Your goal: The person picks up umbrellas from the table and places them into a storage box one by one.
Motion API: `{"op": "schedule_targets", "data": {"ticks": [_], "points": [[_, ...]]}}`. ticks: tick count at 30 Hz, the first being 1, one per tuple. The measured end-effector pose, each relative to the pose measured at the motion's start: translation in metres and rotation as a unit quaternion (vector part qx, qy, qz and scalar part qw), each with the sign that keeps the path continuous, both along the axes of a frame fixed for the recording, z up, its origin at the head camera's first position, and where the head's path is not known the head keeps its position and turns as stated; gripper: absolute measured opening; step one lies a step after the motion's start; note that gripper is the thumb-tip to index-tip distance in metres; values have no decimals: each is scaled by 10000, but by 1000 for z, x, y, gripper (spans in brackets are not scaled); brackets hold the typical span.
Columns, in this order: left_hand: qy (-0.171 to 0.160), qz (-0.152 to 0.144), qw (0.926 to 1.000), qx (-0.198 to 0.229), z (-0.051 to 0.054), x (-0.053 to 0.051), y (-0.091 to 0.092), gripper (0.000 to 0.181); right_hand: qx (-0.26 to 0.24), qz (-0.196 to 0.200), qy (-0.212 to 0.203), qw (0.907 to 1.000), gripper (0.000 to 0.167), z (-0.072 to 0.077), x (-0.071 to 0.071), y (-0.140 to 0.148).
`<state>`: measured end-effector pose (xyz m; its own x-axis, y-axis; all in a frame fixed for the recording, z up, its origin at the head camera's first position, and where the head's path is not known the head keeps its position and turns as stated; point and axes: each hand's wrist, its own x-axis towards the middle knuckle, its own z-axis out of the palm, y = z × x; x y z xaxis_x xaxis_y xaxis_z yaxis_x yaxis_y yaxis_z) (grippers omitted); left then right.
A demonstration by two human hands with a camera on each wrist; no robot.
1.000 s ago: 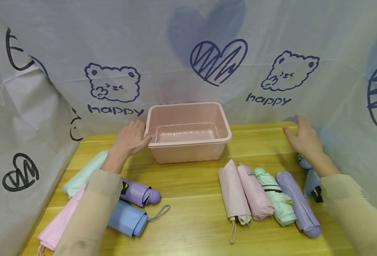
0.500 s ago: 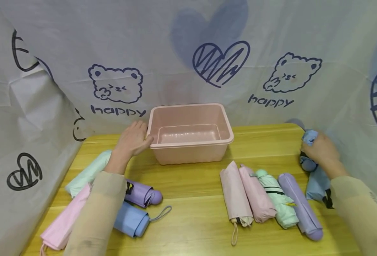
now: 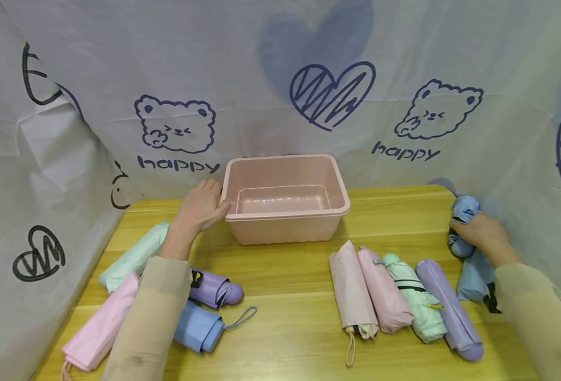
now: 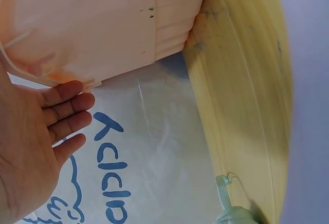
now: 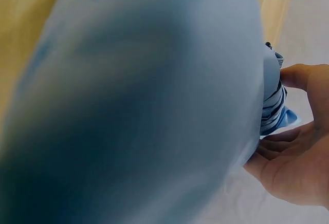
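Note:
My left hand rests at the left rim of a pink plastic bin, thumb over the edge. In the left wrist view its fingers lie nearly straight beside the rim. At the far right, my right hand holds a folded blue umbrella with a dark band, which lies against the cloth. The right wrist view shows thumb and fingers on opposite sides of this blue umbrella. Another blue umbrella lies just below, near the wrist; a large blurred blue surface fills much of the right wrist view.
Right of centre lie a pale pink umbrella, a pink umbrella, a mint umbrella and a purple umbrella. Several more, including a blue umbrella and a mint umbrella, lie at left. Printed cloth hangs behind.
My right hand has come down from above the right side of the table and taken hold of the blue umbrella. The left hand stays at the bin's rim.

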<state>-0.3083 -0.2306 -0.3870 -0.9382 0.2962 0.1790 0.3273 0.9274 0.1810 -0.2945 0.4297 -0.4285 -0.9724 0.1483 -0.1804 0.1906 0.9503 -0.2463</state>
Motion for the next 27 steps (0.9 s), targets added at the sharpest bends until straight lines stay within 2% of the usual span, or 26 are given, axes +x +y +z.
{"op": "schedule_targets", "data": {"ticks": [4,11,15,27], "points": [[-8,31,10000,71,-2,0,-1,55,22,59,-112,9999,75,1,-2,1],[59,16,9999,94,-3,-1,-1,53,-93,97,-493,9987,84,6,-8,5],[47,-2,9999,118,-2,0,0,54,-97,148,-562,9983,86,6,-9,9],[120,-55,9997,192,-4,0,0,51,-418,-495,-114,9978,82,3,-4,3]]}}
